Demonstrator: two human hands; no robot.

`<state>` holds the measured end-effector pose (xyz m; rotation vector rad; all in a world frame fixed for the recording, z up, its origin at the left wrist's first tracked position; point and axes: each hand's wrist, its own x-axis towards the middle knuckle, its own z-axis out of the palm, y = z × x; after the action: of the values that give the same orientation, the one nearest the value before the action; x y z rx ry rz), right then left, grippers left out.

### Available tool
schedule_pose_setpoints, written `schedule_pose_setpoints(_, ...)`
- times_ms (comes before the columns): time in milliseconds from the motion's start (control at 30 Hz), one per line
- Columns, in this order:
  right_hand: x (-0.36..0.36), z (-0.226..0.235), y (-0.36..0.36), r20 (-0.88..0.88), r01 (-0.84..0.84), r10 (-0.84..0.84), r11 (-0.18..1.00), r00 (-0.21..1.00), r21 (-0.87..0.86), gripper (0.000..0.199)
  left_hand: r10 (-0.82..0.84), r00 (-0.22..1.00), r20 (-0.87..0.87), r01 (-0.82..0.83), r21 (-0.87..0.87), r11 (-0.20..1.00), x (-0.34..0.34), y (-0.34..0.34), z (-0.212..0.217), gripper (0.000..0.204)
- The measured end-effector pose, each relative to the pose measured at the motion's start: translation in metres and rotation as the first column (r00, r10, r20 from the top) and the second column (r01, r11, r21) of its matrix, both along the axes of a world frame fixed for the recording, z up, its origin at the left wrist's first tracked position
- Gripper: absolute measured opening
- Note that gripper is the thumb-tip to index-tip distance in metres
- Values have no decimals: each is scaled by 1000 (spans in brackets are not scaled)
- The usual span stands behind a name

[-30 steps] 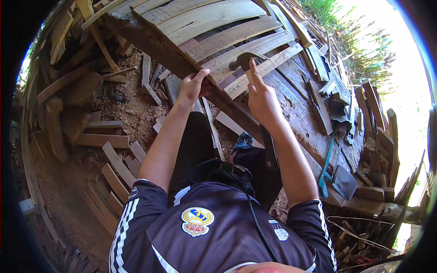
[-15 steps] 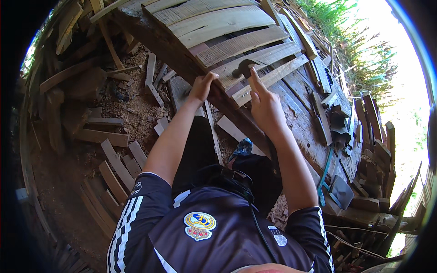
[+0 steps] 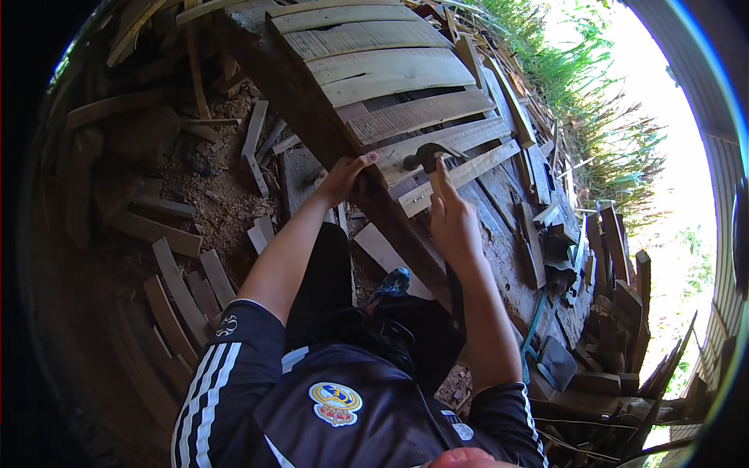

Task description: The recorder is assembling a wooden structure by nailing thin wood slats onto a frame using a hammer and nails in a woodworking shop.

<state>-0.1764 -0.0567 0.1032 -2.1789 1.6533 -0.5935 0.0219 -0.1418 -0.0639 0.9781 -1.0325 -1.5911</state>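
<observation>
A slatted wooden pallet point(image 3: 390, 70) lies on a thick dark beam ahead of me, its pale boards side by side with gaps between them. My left hand point(image 3: 345, 179) is closed on its near left edge, thumb on top; the other fingers are partly hidden. In my right hand point(image 3: 456, 228) is a claw hammer point(image 3: 427, 157), its dark head above the two nearest slats. The index finger stretches along the wooden handle, while the other fingers wrap round it. Whether the head touches the wood I cannot tell.
Loose planks point(image 3: 183, 292) and sawdust point(image 3: 214, 207) cover the ground at left. On the right, beyond the worn bench top point(image 3: 499, 222), stand a teal-handled tool point(image 3: 534, 327), a grey blade-like piece point(image 3: 556, 363) and upright offcuts point(image 3: 616, 249). Grass point(image 3: 577, 93) grows behind.
The whole view has shifted, so the pallet appears lower. Both hands keep nearly the same places against it, and the hammer stays over the near slats.
</observation>
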Motion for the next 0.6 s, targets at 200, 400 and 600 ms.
schedule_pose_setpoints(200, 14, 15, 1, -25, 7, -10, 994, 1000, -112, 67, -14, 999, 31, 15, -5, 1000, 3, -5, -3, 57)
schedule_pose_setpoints(400, 24, 15, -11, -151, -110, 86, 982, 985, -154, 68, -2, 998, 66, 6, -54, 999, 5, -8, -1, 68)
schedule_pose_setpoints(600, 33, 59, -6, -23, -66, 62, 913, 998, -402, 66, 10, 992, 123, -1, -73, 997, 7, -3, -2, 70)
